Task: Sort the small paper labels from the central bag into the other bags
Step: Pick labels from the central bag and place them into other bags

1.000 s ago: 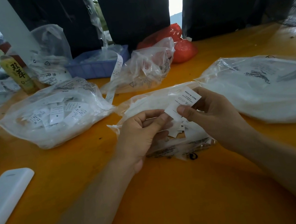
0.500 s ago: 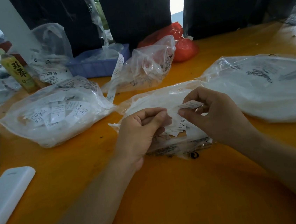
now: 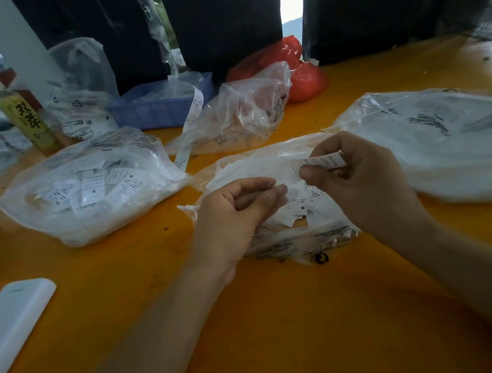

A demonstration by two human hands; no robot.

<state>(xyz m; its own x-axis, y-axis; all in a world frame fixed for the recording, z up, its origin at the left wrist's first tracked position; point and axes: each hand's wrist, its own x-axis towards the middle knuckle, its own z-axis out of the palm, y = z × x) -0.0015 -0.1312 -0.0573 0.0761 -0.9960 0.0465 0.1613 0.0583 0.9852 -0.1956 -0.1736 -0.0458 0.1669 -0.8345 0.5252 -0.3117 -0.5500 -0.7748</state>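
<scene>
A small white paper label (image 3: 325, 160) with printed text is pinched between the thumb and forefinger of the right hand (image 3: 363, 186), whose grip is clamped on it. The label is held just above the crumpled clear plastic central bag (image 3: 255, 167), which lies on the orange desk (image 3: 283, 319) in front of the person. More small white labels (image 3: 297, 206), one marked M, are seen spilling from this bag between the two hands. The left hand (image 3: 233, 221) is held over the bag's near side with fingers curled toward the thumb; whether its grip is clamped on a label cannot be told.

To the left, a clear plastic bag filled with white labels (image 3: 93, 187) is laid on the desk, one label marked S. To the right, a large clear plastic bag with black print (image 3: 446, 141) is spread flat. Behind the central bag, a crumpled clear bag (image 3: 243, 110) is seen, with a long white paper strip (image 3: 191, 122) hanging beside it. Farther back stand a blue plastic tray (image 3: 157, 107), a red plastic bag (image 3: 302, 71) and a yellow-labelled drink bottle (image 3: 30, 124). A white rectangular device (image 3: 13, 323) is lying at the near left edge.
</scene>
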